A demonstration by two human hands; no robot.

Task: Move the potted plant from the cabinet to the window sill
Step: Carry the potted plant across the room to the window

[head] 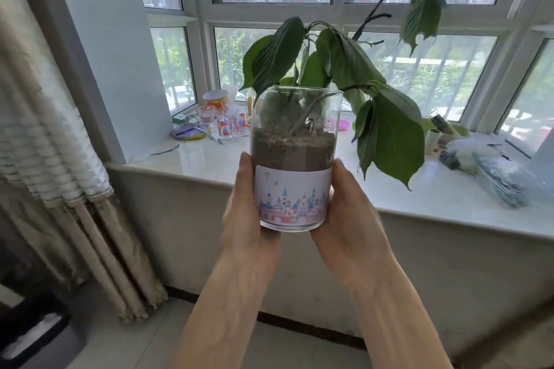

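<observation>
The potted plant [295, 159] is a clear glass jar with brown soil, a castle-print label and drooping green leaves. I hold it upright in the air in front of the window sill [344, 189]. My left hand [248, 213] grips the jar's left side. My right hand [350, 219] grips its right side and cups the bottom. The sill is a white stone ledge under a bay window, just beyond and slightly below the jar's rim level. The cabinet is not in view.
Small painted glasses, a bowl and a spoon [218, 120] crowd the sill's back left. Plastic bags and a tube [485, 165] lie on its right. A pink dish [341, 124] sits behind the jar. A curtain [51, 135] hangs at the left.
</observation>
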